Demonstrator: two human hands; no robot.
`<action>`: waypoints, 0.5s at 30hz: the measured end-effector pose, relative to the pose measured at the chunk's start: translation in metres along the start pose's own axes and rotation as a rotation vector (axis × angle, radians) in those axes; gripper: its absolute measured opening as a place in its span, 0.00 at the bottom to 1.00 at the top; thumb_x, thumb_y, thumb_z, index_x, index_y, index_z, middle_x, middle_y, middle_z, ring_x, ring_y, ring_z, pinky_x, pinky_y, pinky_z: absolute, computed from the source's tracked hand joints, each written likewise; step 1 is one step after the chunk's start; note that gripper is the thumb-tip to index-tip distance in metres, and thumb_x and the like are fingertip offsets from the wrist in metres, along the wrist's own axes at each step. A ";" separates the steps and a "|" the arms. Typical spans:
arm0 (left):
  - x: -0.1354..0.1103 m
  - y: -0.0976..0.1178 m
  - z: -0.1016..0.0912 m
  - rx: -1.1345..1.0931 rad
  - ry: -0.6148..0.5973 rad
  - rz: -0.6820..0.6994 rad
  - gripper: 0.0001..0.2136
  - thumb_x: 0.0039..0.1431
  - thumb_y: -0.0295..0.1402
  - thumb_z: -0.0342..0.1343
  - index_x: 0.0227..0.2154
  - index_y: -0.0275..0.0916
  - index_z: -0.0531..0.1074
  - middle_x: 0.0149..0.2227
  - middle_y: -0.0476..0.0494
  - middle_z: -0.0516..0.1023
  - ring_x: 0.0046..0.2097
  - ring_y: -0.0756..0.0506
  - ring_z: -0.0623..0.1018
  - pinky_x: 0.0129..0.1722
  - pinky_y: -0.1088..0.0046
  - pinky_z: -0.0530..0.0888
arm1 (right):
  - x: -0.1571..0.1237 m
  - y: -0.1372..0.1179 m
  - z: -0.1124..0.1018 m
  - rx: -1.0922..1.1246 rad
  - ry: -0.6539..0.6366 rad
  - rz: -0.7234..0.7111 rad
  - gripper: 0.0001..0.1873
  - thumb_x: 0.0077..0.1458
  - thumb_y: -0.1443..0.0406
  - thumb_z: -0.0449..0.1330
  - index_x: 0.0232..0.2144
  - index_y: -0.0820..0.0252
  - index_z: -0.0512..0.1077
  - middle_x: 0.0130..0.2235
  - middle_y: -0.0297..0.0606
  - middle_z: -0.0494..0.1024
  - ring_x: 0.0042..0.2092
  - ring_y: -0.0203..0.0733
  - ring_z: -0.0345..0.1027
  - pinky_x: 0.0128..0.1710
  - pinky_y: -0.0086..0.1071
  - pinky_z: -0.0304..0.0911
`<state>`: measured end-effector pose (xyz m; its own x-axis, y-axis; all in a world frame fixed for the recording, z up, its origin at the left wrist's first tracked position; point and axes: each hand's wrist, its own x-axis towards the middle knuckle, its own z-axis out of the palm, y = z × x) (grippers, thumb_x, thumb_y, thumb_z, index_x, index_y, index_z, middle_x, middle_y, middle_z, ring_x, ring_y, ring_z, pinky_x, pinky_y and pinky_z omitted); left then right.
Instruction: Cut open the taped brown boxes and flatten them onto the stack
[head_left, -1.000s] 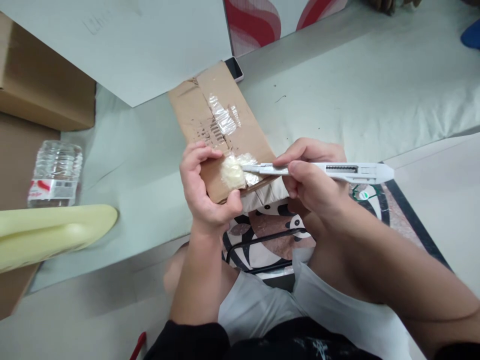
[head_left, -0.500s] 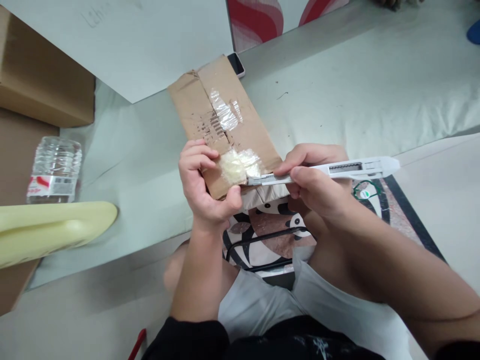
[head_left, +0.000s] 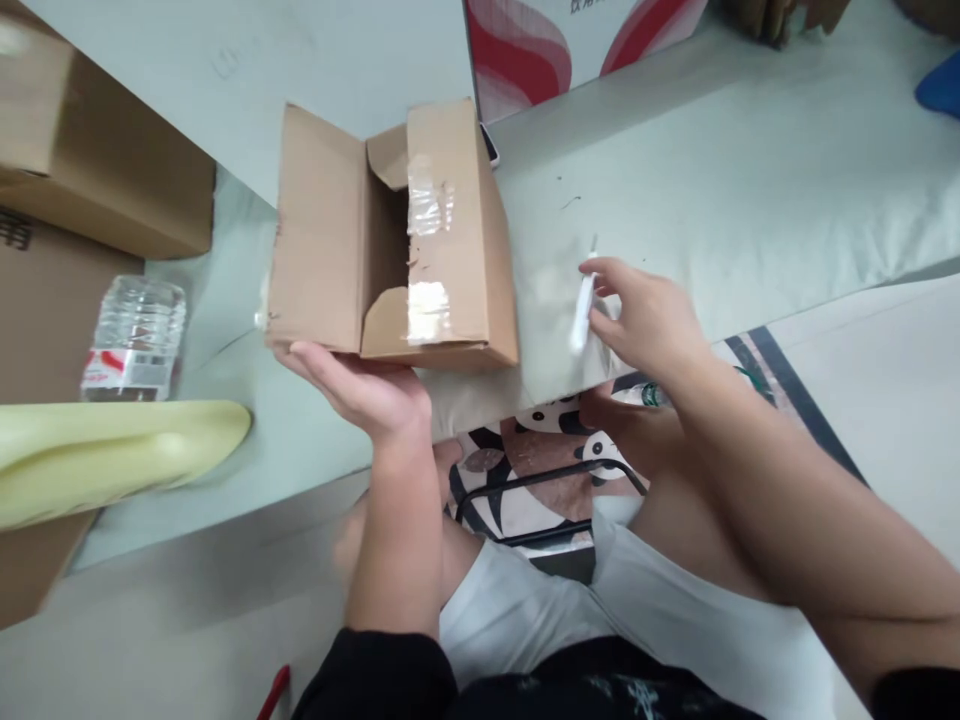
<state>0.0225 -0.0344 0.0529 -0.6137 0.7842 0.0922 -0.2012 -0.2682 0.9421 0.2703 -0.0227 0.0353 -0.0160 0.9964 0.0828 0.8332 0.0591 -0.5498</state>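
Observation:
A small brown cardboard box (head_left: pixel 450 250) with torn clear tape on its flap rests on the pale table (head_left: pixel 720 170), its left flap (head_left: pixel 315 235) standing open. My left hand (head_left: pixel 360 385) lies under the box's near edge, palm up, fingers spread, supporting it. To the right of the box, my right hand (head_left: pixel 645 320) pinches a white utility knife (head_left: pixel 581 300), blurred by motion and pointing away from me, just above the table.
A water bottle (head_left: pixel 135 335) lies at the left beside a pale yellow curved object (head_left: pixel 112 455). Larger cardboard boxes (head_left: pixel 90 150) stand at the far left. A phone edge (head_left: pixel 491 145) peeks out behind the small box. A red and white panel (head_left: pixel 577 40) is at the back.
The knife has left the taped seam and swung right and upright. The box has been turned and its flap has opened. My left hand has shifted from gripping the edge to supporting underneath.

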 end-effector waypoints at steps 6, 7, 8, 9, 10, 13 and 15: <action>0.012 0.013 -0.019 0.007 0.128 -0.049 0.15 0.65 0.35 0.53 0.51 0.54 0.58 0.46 0.49 0.76 0.48 0.46 0.79 0.39 0.72 0.75 | 0.008 0.015 0.013 -0.195 -0.030 -0.024 0.28 0.56 0.67 0.56 0.59 0.54 0.75 0.46 0.45 0.82 0.44 0.55 0.75 0.38 0.43 0.70; 0.013 0.016 -0.023 0.025 0.121 -0.021 0.17 0.63 0.32 0.54 0.51 0.55 0.56 0.45 0.50 0.75 0.44 0.47 0.79 0.37 0.73 0.74 | 0.007 0.014 0.014 -0.193 -0.013 -0.036 0.29 0.56 0.67 0.55 0.60 0.55 0.74 0.47 0.47 0.81 0.45 0.56 0.74 0.38 0.44 0.70; 0.015 0.018 -0.027 0.048 0.118 0.009 0.19 0.63 0.30 0.54 0.52 0.56 0.56 0.44 0.50 0.75 0.42 0.48 0.78 0.35 0.74 0.74 | 0.006 0.012 0.015 -0.185 -0.002 -0.049 0.29 0.57 0.67 0.55 0.61 0.56 0.74 0.47 0.49 0.80 0.46 0.57 0.74 0.39 0.45 0.70; 0.017 0.019 -0.032 0.083 0.123 0.028 0.21 0.61 0.28 0.54 0.52 0.56 0.56 0.46 0.50 0.74 0.40 0.48 0.78 0.33 0.74 0.73 | 0.005 0.010 0.016 -0.171 -0.004 -0.066 0.28 0.58 0.66 0.55 0.60 0.57 0.75 0.47 0.51 0.78 0.46 0.57 0.73 0.40 0.46 0.70; 0.020 0.019 -0.037 0.132 0.146 0.046 0.22 0.60 0.27 0.55 0.53 0.56 0.57 0.48 0.50 0.73 0.40 0.49 0.77 0.32 0.75 0.72 | 0.004 0.008 0.018 -0.154 -0.017 -0.091 0.26 0.59 0.65 0.55 0.57 0.58 0.77 0.46 0.51 0.77 0.46 0.58 0.73 0.42 0.48 0.71; 0.033 0.013 -0.056 0.322 0.176 0.054 0.18 0.54 0.23 0.57 0.46 0.47 0.68 0.56 0.46 0.69 0.49 0.48 0.75 0.36 0.77 0.73 | 0.000 0.003 0.026 -0.114 -0.081 -0.231 0.20 0.60 0.64 0.55 0.49 0.60 0.82 0.48 0.52 0.76 0.49 0.59 0.71 0.52 0.55 0.69; 0.042 0.004 -0.068 0.377 0.026 -0.040 0.07 0.54 0.25 0.60 0.36 0.42 0.73 0.54 0.44 0.71 0.59 0.45 0.71 0.48 0.77 0.74 | -0.003 0.001 0.032 -0.096 -0.107 -0.331 0.20 0.60 0.63 0.56 0.48 0.59 0.82 0.53 0.52 0.76 0.57 0.64 0.69 0.60 0.60 0.63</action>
<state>-0.0558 -0.0402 0.0386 -0.6315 0.7738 0.0493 0.0671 -0.0088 0.9977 0.2536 -0.0235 0.0077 -0.3474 0.9251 0.1532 0.8210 0.3791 -0.4269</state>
